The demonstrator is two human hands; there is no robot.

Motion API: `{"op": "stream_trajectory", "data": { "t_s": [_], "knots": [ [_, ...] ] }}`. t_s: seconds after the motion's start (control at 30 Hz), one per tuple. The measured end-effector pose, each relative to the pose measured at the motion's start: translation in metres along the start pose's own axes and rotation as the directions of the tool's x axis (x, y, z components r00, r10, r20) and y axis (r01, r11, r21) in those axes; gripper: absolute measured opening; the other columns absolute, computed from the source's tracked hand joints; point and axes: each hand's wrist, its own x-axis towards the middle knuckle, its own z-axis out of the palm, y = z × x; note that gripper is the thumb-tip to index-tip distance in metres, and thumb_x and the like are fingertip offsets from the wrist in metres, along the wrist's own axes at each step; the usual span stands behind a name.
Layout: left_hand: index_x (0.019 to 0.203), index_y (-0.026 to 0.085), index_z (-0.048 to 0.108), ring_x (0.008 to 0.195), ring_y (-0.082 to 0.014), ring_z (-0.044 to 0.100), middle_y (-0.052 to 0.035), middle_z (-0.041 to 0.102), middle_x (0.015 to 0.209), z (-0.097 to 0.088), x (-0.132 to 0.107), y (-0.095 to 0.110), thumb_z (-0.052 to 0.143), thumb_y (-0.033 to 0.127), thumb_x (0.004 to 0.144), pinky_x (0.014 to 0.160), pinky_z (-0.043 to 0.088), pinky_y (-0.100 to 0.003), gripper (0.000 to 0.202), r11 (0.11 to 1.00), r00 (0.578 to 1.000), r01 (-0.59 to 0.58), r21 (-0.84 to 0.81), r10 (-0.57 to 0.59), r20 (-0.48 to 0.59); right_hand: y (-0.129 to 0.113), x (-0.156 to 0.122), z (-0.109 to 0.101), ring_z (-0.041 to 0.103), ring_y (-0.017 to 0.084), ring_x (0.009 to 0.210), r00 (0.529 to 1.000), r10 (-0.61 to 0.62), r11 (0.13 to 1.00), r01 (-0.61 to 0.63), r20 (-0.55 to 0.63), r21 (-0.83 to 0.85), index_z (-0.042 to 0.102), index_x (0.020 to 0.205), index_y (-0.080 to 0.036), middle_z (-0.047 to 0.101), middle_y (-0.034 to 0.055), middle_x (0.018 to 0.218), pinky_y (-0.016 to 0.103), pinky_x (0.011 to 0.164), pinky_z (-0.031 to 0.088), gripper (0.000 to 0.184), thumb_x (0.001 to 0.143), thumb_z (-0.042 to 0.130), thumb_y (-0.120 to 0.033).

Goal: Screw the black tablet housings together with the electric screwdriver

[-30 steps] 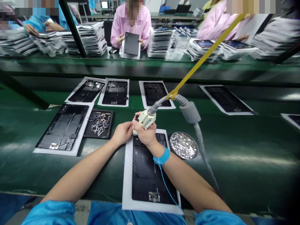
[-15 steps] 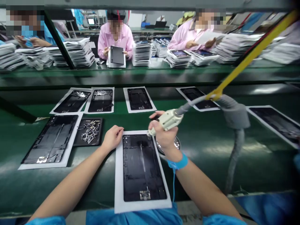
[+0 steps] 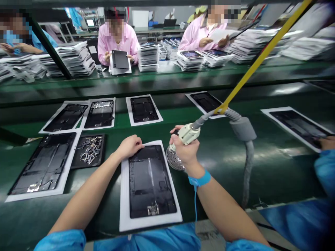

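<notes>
A black tablet back housing [image 3: 150, 181] lies open side up on a white sheet [image 3: 125, 212] in front of me. My left hand [image 3: 131, 145] is closed, its fingertips curled at the housing's upper left corner. A cream electric screwdriver [image 3: 188, 133] is in my closed right hand [image 3: 186, 150]. Its tip points down over a round metal screw dish [image 3: 175, 159] just right of the housing. Whether the tip touches a screw is hidden. A blue wrist strap [image 3: 200, 179] circles my right wrist.
A black tray [image 3: 102, 153] of small metal parts [image 3: 90, 150] sits left, beside another tablet housing [image 3: 47, 164]. Several housings lie on sheets along the back. The screwdriver's grey cable [image 3: 247, 174] hangs from a yellow strap [image 3: 264, 55]. A co-worker's hand [image 3: 327, 143] touches a housing at right.
My right hand has moved the screwdriver from the housing's upper right corner to the screw dish. My left fingers have come onto the housing's upper left corner. The view has shifted right.
</notes>
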Motion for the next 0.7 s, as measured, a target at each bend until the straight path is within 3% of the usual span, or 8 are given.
{"op": "stream_trajectory", "data": {
  "t_s": [0.17, 0.7],
  "knots": [
    [0.08, 0.02, 0.071, 0.084, -0.0201, 0.063, -0.0035, 0.065, 0.085, 0.003, 0.014, -0.012, 0.066, 0.033, 0.092, 0.078, 0.047, -0.031, 0.018, 0.997, 0.984, 0.052, -0.058, -0.061, -0.165, 0.01, -0.002, -0.002, 0.06, 0.01, 0.054, 1.0, 0.017, 1.0, -0.017, 0.0, 0.003, 0.064, 0.11, -0.022, 0.07, 0.0004, 0.087, 0.026, 0.055, 0.053, 0.034, 0.08, 0.077, -0.031],
    [0.083, 0.021, 0.073, 0.086, -0.0212, 0.061, -0.0046, 0.067, 0.085, 0.013, 0.015, -0.019, 0.063, 0.035, 0.094, 0.082, 0.048, -0.034, 0.02, 0.999, 0.973, 0.008, -0.041, -0.017, -0.229, 0.007, -0.001, 0.0, 0.06, 0.01, 0.052, 1.0, 0.029, 1.0, -0.029, -0.001, -0.004, 0.065, 0.104, -0.022, 0.069, -0.0011, 0.08, 0.025, 0.051, 0.052, 0.029, 0.08, 0.076, -0.031]
  ]
}}
